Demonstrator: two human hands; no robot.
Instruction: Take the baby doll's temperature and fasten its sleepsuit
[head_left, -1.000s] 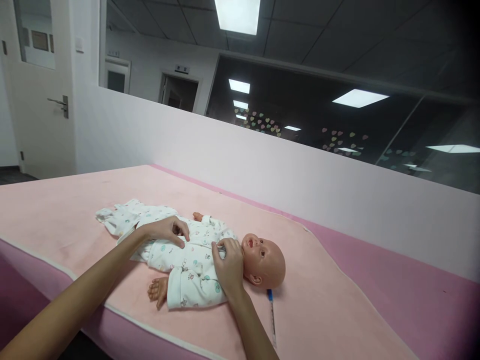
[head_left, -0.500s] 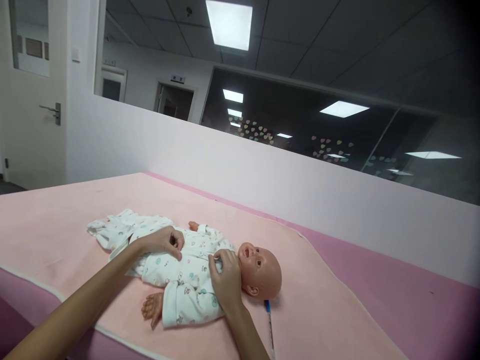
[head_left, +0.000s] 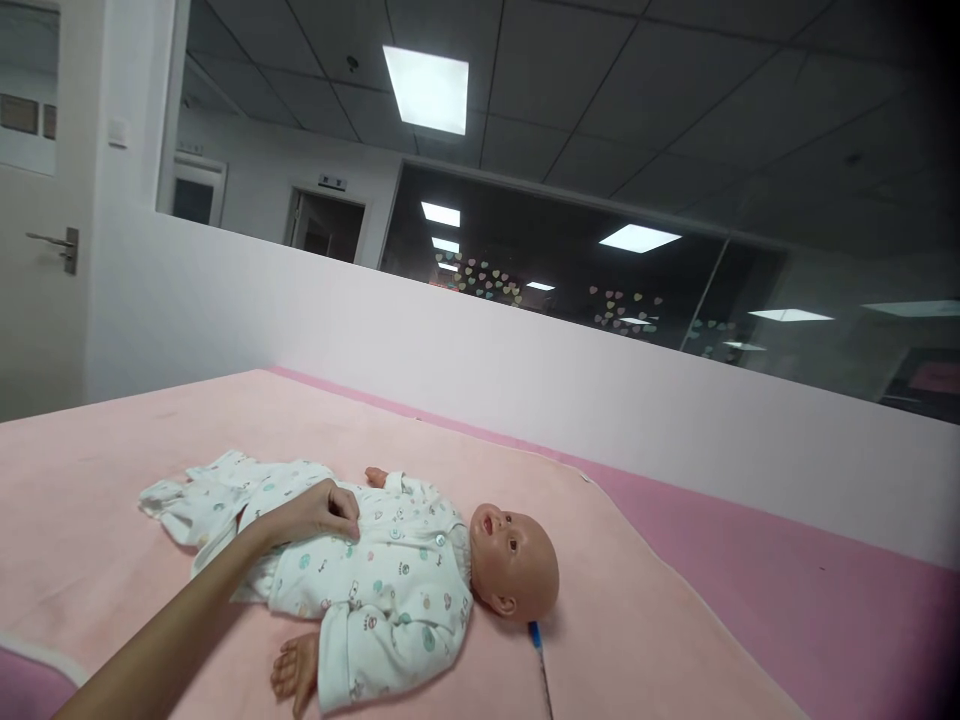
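A baby doll [head_left: 517,565] lies on its back across a pink mat [head_left: 637,640], its head to the right. It wears a white patterned top [head_left: 405,610] with buttons down the front and matching white trousers [head_left: 195,510]. My left hand [head_left: 326,512] rests on the front of the top at the belly, its fingers curled together; whether cloth is pinched between them is hard to make out. My right hand is out of the picture.
A thin stick with a blue end [head_left: 536,637] lies beside the doll's head. Behind the mat stands a low white wall [head_left: 525,370] with windows above it. A door [head_left: 45,250] is at the far left.
My right hand has left the doll's collar and gone out of view, uncovering the upper buttons. My left hand stays on the belly. The camera view has shifted slightly.
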